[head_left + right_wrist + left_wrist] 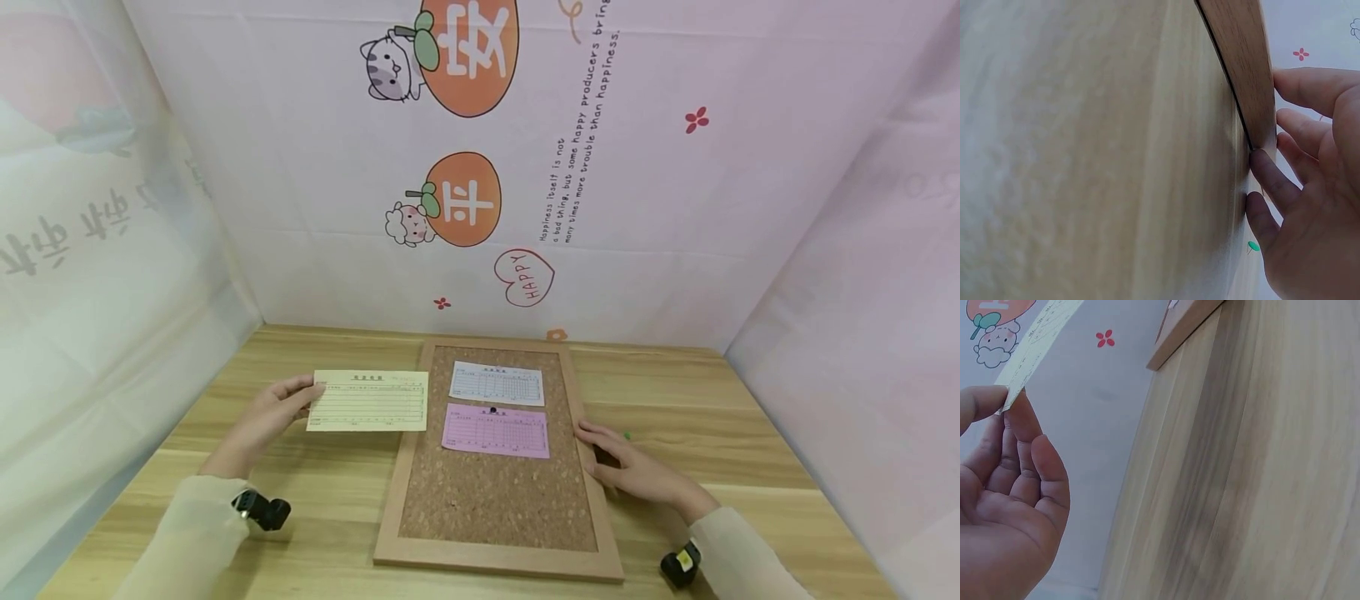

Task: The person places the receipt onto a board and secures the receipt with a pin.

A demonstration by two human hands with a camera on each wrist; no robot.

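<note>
My left hand (262, 421) pinches the left edge of a pale yellow printed slip (371, 402) between thumb and fingers. The slip is held level, its right end overlapping the left frame of a corkboard (498, 504). In the left wrist view the slip (1041, 344) appears nearly edge-on. On the cork are a light blue slip (497, 384) and, just below it, a pink slip (495, 435). A black pushpin (492, 409) sits at the pink slip's top edge. My right hand (641, 473) rests its fingertips against the board's right wooden frame (1244, 62).
A green pushpin (627, 435) lies on the wooden table (720, 450) beside my right hand. Printed cloth (637, 167) hangs behind and on both sides of the table. Each wrist carries a small black camera (262, 510).
</note>
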